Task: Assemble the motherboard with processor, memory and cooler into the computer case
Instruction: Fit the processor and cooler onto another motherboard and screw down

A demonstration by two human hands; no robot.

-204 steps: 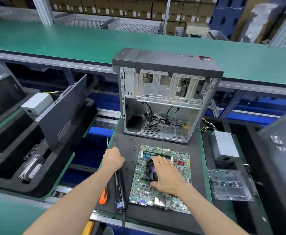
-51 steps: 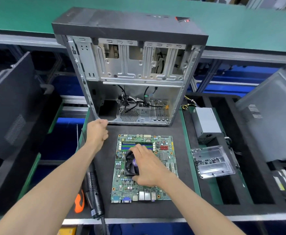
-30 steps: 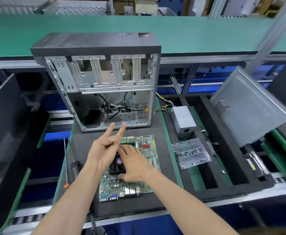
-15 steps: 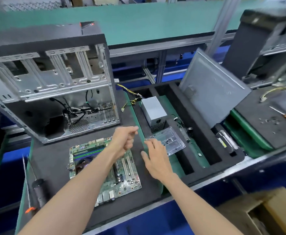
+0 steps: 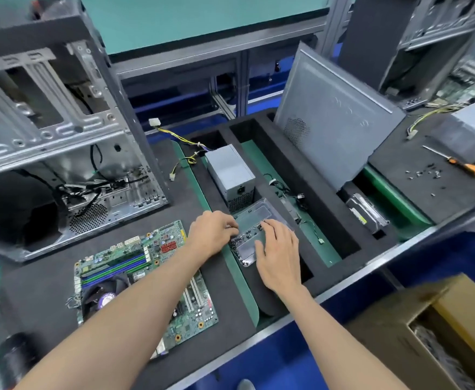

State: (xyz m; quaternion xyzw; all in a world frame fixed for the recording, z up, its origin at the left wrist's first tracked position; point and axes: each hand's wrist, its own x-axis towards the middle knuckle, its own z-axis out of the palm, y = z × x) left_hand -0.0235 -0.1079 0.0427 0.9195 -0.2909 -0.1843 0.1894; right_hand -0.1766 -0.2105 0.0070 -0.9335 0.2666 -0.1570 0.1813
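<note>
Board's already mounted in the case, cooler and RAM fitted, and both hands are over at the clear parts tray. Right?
Not quite. The head view shows the motherboard lying flat on the black foam mat in front of the open case, not mounted inside it. The rest holds: cooler and memory are on the board, and the left hand and right hand are at the clear parts tray.
</note>
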